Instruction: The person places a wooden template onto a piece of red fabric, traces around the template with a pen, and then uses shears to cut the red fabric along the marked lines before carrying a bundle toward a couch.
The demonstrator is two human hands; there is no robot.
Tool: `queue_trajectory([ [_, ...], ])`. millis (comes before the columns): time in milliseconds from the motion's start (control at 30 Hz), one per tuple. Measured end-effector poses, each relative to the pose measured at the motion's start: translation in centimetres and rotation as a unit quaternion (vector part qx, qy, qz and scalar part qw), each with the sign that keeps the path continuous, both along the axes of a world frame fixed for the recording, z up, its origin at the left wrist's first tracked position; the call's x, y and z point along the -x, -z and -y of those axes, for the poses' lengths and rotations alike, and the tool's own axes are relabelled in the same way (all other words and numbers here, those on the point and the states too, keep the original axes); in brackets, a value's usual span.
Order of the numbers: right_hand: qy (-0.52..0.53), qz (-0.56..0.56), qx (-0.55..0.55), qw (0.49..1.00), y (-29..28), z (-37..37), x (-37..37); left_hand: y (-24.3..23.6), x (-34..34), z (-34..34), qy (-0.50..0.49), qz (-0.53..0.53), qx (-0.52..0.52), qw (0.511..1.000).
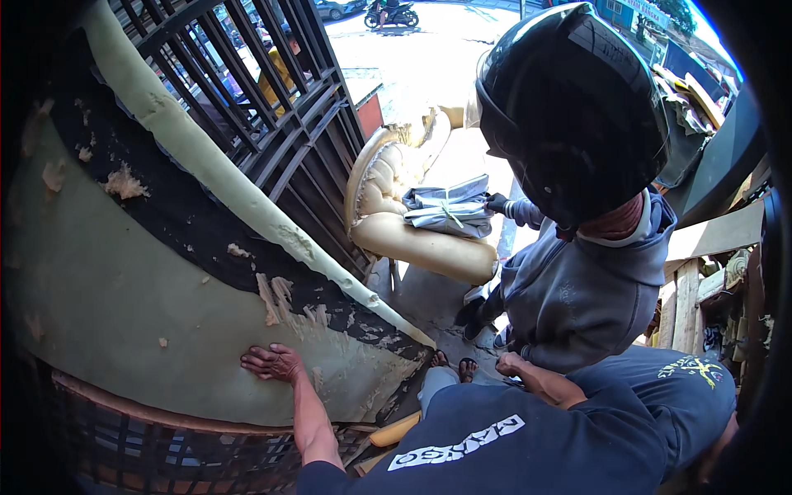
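Note:
My left hand [274, 364] rests, fingers spread, on a large pale green upholstered panel [157, 289], apparently a stripped furniture part. Torn foam scraps [125, 182] stick to its dark strip, and a pale foam edge [247, 216] curves along its far side. My right hand [513, 364] is closed near my knees, with its palm hidden. In front of me, a person [577, 280] in a black helmet and grey hooded top has a dark-gloved hand at a bundle of grey folded sheets [448, 206] tied with pale string. The bundle lies against a cream upholstered seat piece [425, 246].
A dark metal gate [272, 124] stands behind the panel. At right are wooden boards [685, 305] and stacked scrap. A slatted or lattice frame [165, 450] lies below the panel, near a yellow piece [394, 431]. A motorbike [392, 14] is on the bright street.

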State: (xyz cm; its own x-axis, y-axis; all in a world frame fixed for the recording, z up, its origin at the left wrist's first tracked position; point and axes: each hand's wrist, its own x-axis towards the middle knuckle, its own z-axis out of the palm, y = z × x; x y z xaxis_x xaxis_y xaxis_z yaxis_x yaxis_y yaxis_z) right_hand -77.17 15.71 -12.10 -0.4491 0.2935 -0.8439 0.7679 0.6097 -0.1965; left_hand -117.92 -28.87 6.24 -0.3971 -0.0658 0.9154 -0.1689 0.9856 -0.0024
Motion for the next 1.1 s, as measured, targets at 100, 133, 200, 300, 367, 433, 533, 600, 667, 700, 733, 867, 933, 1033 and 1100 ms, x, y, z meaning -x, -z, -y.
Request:
queue_trajectory([
  [100, -0.006, -0.004, 0.019, 1.0, -0.3, 0.1, 0.7, -0.3, 0.0, -0.2, 0.004, -0.001, 0.005, 1.0],
  [133, 0.022, -0.036, 0.027, 0.999, -1.0, 0.3, 1.4, -0.3, 0.0, -0.2, 0.007, -0.004, 0.005, 1.0],
  [200, 0.054, -0.058, 0.045, 0.996, -2.1, 0.7, 2.6, -0.4, -0.1, -0.2, 0.008, -0.006, 0.006, 1.0],
  [300, 0.099, -0.064, 0.062, 0.991, -2.7, 0.8, 3.3, -0.5, -0.2, 0.0, 0.003, 0.001, 0.013, 1.0],
  [367, 0.067, -0.059, 0.062, 0.994, -1.9, 0.3, 3.5, -0.6, -0.3, 0.0, 0.004, 0.004, 0.003, 1.0],
  [433, 0.043, -0.053, 0.061, 0.996, -0.2, -0.2, 2.4, -0.8, -0.2, -0.4, 0.008, 0.003, 0.005, 1.0],
  [533, -0.029, -0.075, 0.039, 0.996, -0.4, -0.4, 1.7, -0.6, -0.3, -0.2, 0.006, -0.002, 0.009, 1.0],
  [600, 0.119, -0.057, 0.05, 0.99, -2.2, -0.2, 1.3, -0.4, -0.2, -0.2, 0.005, -0.005, 0.01, 1.0],
  [667, 0.122, -0.045, 0.057, 0.99, -2.8, -0.3, 1.3, -0.3, -0.2, -0.4, 0.004, -0.009, 0.009, 1.0],
  [700, 0.121, -0.031, 0.063, 0.99, -1.9, -0.6, 1.2, -0.3, -0.3, -0.2, 0.002, -0.008, 0.01, 1.0],
  [733, 0.113, -0.021, 0.069, 0.991, -1.0, -0.7, 1.1, -0.3, -0.5, 0.1, -0.001, -0.009, 0.013, 1.0],
  [867, 0.128, -0.025, 0.182, 0.974, 9.9, -3.5, -1.0, -1.6, -0.6, -0.3, 0.001, -0.004, 0.001, 1.0],
  [933, 0.139, -0.019, 0.115, 0.983, 11.0, -3.2, -1.6, -1.5, 0.5, -2.8, 0.027, -0.007, 0.001, 1.0],
  [1033, 0.001, -0.08, 0.082, 0.993, 5.9, -2.2, 9.1, -0.5, -1.3, 1.9, -0.021, 0.003, 0.014, 1.0],
  [1100, -0.063, -0.152, 0.028, 0.986, 4.1, -5.5, 11.5, -0.9, -0.3, -1.3, 0.009, 0.005, 0.012, 1.0],
])
